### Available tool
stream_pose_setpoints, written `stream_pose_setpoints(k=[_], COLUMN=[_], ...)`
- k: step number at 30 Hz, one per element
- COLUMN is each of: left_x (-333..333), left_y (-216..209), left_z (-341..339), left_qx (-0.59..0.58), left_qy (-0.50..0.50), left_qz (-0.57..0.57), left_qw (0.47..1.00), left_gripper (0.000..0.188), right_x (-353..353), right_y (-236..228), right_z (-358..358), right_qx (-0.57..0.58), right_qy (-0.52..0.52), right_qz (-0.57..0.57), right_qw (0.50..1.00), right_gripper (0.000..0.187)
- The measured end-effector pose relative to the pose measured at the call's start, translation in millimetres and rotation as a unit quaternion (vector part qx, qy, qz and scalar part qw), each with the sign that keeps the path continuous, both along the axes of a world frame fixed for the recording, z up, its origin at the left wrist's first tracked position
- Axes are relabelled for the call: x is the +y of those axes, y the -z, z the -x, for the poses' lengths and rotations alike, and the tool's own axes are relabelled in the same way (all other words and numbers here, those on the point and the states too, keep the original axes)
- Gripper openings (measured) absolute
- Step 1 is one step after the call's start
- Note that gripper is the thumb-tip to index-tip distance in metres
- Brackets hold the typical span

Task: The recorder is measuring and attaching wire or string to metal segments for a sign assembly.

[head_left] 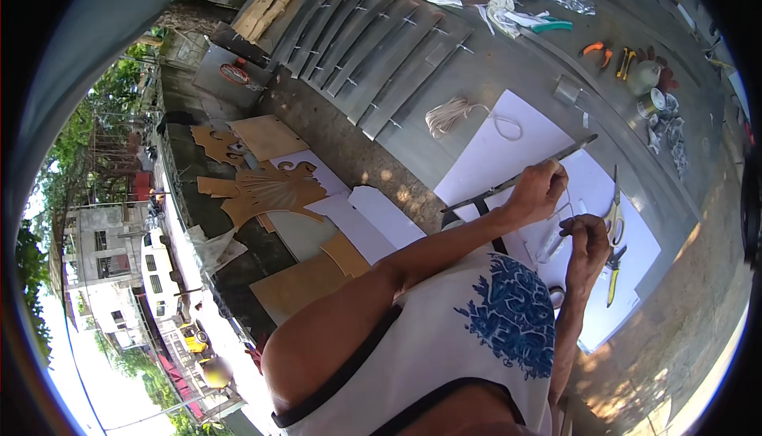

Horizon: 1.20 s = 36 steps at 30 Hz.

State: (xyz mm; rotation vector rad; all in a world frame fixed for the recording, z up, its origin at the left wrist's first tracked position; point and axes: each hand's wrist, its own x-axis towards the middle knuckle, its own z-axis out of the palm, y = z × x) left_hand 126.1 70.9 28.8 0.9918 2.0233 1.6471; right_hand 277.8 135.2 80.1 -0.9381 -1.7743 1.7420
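Note:
My left hand (540, 190) is closed in a pinch over a white sheet (516, 130), with a thin pale cord (569, 202) running from its fingertips. Just nearer and to the right, my right hand (587, 244) is closed with its fingertips at the other end of that cord. A long thin dark strip (496, 190) passes beneath my left hand; whether the hand touches it I cannot tell. Scissors (615, 218) with pale yellow handles lie beside my right hand, and a yellow-handled tool (613, 277) is nearer. A roll of tape (557, 297) is partly hidden by my shirt.
A bundle of cord (448, 116) lies beyond the sheet. Grey strips with white ties (373, 47) stand in a row at the far left. Orange-handled pliers (597, 51), a yellow cutter (625, 63) and a can (651, 103) lie far right. Brown cutout pieces (270, 190) lie left.

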Motion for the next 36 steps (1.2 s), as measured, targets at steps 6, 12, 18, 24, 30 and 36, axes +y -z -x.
stream_pose_setpoints(k=[6, 12, 18, 24, 30, 36], left_x=[-16, -22, -12, -18, -25, -42], left_y=[-18, -16, -8, -19, -17, -17], left_z=[9, 4, -1, 15, 29, 45], left_qx=[-0.352, -0.202, -0.109, -0.351, -0.410, -0.360], left_qy=[0.149, 0.297, 0.330, 0.196, 0.176, 0.070], left_qz=[-0.059, 0.030, 0.153, -0.010, -0.060, -0.088], left_qw=[0.922, 0.933, 0.925, 0.916, 0.893, 0.926], left_gripper=[0.032, 0.049, 0.036, 0.019, 0.019, 0.019], right_x=[15, 31, 38, 30, 12, 13], right_y=[-9, 6, 10, 5, 40, 40], right_z=[0, -16, -14, -4, -21, -25], right_qx=[0.083, 0.148, 0.138, 0.026, -0.058, -0.080], right_qy=[0.047, 0.055, 0.031, -0.091, -0.154, -0.171], right_qz=[0.138, 0.236, 0.220, 0.094, 0.065, 0.029], right_qw=[0.986, 0.959, 0.965, 0.991, 0.984, 0.982], right_gripper=[0.017, 0.016, 0.020, 0.044, 0.024, 0.020])
